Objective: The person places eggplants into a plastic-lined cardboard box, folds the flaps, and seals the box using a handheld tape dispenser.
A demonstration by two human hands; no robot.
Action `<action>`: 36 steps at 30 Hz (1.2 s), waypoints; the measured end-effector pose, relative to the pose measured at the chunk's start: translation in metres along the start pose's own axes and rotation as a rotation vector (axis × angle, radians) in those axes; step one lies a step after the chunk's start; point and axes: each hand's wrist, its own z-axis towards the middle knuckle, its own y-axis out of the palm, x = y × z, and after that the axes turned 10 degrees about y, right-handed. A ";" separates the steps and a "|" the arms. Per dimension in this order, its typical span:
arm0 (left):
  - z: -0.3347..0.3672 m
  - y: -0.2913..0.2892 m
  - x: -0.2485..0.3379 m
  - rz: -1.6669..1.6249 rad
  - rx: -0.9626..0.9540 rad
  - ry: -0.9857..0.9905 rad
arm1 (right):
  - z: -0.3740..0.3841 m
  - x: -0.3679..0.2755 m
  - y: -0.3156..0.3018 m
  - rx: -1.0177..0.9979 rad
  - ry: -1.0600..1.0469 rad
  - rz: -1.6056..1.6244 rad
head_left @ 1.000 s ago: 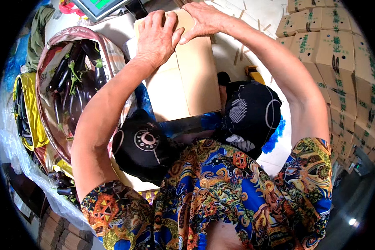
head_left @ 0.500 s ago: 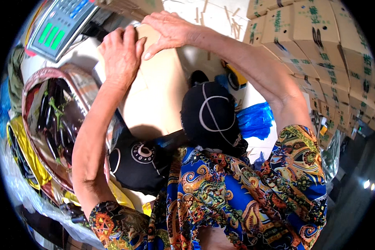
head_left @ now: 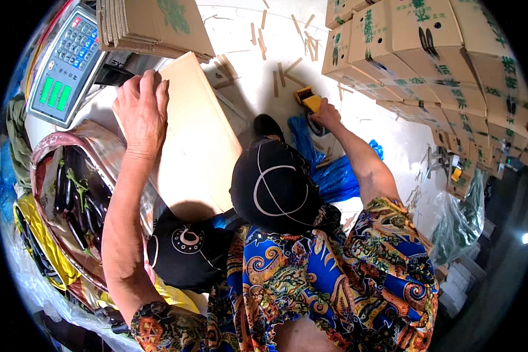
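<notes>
A plain closed cardboard box (head_left: 196,141) lies in front of me. My left hand (head_left: 139,111) rests on its far left corner, fingers curled over the edge. My right arm stretches out to the right. My right hand (head_left: 327,115) closes on a yellow tape dispenser (head_left: 307,98) that sits on the white floor beyond a blue plastic bag (head_left: 334,176). My knees in black patterned trousers (head_left: 273,188) are below the box.
A basket lined with plastic (head_left: 47,152) holds dark aubergines (head_left: 79,202) at my left. A digital scale (head_left: 64,64) stands at the upper left beside a stack of flattened cartons (head_left: 158,26). Printed cardboard boxes (head_left: 446,58) are stacked at the right. Wood splinters litter the floor.
My right hand left the box and reached right to the yellow tape dispenser. My left hand stayed on the box. My head turned, bringing the scale and stacked boxes further into view.
</notes>
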 end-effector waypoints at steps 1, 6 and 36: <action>-0.001 -0.001 -0.002 -0.001 0.020 0.009 | -0.002 -0.006 0.000 0.006 0.066 0.037; -0.003 0.002 -0.006 -0.051 0.053 0.003 | -0.028 -0.016 -0.050 -0.122 -0.170 0.752; -0.038 -0.124 0.027 -1.938 0.034 -0.760 | -0.243 -0.206 -0.183 -0.038 -1.121 0.583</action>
